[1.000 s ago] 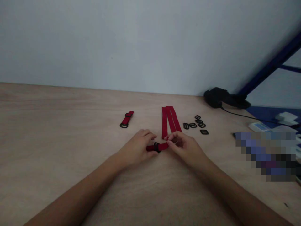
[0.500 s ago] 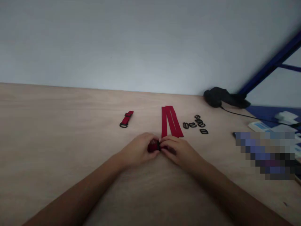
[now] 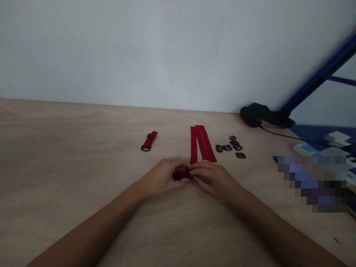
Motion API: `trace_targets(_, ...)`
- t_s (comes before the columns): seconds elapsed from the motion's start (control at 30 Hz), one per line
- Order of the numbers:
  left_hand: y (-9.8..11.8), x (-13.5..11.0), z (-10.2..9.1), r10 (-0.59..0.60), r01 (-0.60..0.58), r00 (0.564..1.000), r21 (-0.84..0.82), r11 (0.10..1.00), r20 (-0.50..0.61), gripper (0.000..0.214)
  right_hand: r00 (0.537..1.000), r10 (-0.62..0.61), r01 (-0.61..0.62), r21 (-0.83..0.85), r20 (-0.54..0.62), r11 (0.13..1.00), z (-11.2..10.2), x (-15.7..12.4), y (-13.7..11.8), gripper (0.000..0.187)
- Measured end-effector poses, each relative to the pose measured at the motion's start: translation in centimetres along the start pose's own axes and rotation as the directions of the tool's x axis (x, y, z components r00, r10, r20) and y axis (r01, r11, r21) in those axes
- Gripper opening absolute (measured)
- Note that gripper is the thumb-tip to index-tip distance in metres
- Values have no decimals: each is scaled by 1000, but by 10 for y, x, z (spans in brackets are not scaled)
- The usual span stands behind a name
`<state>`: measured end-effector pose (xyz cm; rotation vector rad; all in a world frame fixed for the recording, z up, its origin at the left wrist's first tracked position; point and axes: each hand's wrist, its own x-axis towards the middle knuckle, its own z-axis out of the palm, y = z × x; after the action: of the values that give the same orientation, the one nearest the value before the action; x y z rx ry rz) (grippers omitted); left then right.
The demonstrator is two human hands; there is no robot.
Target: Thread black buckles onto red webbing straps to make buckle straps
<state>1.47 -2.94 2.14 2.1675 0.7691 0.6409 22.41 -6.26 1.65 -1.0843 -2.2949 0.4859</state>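
Note:
My left hand [image 3: 162,178] and my right hand [image 3: 213,178] meet at the middle of the wooden table [image 3: 83,178]. Both pinch a short red strap [image 3: 180,174] with a black buckle [image 3: 187,172] on it. My fingers cover most of the strap. Just beyond my hands lie flat red straps [image 3: 200,144], side by side. Right of those straps sits a small heap of several black buckles [image 3: 232,146]. A finished red strap with a ring [image 3: 148,141] lies apart on the left.
A black object with a cable [image 3: 261,115] rests at the back right by the wall. Blurred items and white things [image 3: 314,178] fill the right edge. A blue frame bar [image 3: 319,74] slants up at the right.
My right hand slid left along the strap until it met my left hand. The exposed red end is now hidden under my fingers.

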Motion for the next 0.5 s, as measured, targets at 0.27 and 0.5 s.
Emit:
trace_targets(0.27, -8, -1, 6, -143, 126, 989, -322, 938, -30, 23, 986, 99, -95, 41, -132, 995, -3, 0, -9, 13)
trace_targets(0.5, -9, 1, 3, -65, 53, 997, -305, 951, -30, 33, 980, 59, -28, 161, -189, 987, 0, 0, -9, 12)
